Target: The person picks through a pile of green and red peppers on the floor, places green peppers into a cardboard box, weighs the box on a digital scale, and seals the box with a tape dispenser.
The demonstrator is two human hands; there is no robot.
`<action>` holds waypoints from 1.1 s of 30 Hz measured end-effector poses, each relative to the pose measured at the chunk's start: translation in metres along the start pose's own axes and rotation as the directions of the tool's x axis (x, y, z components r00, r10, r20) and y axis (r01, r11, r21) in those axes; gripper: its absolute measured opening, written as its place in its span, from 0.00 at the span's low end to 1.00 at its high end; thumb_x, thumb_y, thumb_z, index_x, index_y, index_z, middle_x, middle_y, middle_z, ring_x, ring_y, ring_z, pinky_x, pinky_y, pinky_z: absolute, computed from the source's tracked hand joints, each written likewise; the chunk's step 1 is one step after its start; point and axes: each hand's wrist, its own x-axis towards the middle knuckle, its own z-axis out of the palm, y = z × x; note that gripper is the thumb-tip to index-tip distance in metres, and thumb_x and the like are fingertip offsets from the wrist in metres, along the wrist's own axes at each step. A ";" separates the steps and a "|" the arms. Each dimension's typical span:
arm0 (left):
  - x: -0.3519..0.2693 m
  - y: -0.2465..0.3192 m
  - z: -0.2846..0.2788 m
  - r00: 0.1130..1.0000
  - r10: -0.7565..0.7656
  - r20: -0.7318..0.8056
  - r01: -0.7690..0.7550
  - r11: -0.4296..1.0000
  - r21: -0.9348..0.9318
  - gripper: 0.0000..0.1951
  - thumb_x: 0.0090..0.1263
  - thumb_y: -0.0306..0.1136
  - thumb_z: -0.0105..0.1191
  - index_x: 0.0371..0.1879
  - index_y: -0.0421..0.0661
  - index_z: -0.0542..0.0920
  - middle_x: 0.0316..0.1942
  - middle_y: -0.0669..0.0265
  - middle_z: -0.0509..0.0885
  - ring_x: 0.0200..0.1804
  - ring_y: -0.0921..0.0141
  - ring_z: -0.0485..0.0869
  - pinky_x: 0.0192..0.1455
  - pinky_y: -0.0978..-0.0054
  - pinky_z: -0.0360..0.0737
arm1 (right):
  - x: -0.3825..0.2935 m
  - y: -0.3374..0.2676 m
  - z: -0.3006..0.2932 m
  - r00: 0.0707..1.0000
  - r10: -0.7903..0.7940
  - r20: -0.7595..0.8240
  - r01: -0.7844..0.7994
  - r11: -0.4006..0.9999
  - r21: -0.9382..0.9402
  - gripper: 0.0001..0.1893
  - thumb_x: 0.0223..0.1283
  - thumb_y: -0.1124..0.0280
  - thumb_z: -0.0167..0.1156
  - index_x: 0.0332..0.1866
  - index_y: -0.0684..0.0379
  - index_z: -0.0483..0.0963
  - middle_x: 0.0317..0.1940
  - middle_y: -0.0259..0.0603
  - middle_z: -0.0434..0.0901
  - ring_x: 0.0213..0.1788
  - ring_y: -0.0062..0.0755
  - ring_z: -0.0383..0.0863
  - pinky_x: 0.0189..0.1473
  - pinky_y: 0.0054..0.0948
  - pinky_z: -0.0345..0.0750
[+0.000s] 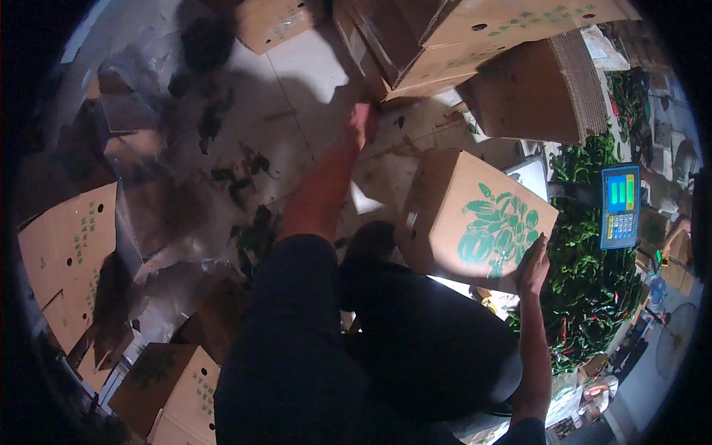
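My right hand (534, 267) holds the edge of a closed cardboard box (498, 222) printed with green vegetables. The box is tilted, and part of a pale flat surface shows behind it. My left hand (361, 123) reaches out beside the lower corner of a large brown carton (439, 67). Its fingers are blurred, and I cannot tell whether they touch the carton. A blue scale display with a keypad (619, 207) stands to the right of the box, in front of a heap of green peppers (589, 278).
Flattened cardboard sheets (534, 92) are stacked at upper right. Loose green peppers (239, 178) lie on the tiled floor (289, 122). An open carton (75, 261) and another box (167, 384) stand at left. A person (598, 392) is at lower right.
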 end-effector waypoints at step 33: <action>-0.115 0.217 -0.143 0.827 -0.092 0.555 0.433 0.734 -0.523 0.28 0.71 0.44 0.54 0.67 0.44 0.68 0.61 0.53 0.76 0.69 0.57 0.68 0.67 0.62 0.71 | -0.038 -0.085 0.002 0.756 -0.243 0.608 0.019 0.936 0.351 0.29 0.68 0.61 0.61 0.67 0.65 0.62 0.53 0.40 0.77 0.51 0.24 0.75 0.52 0.22 0.74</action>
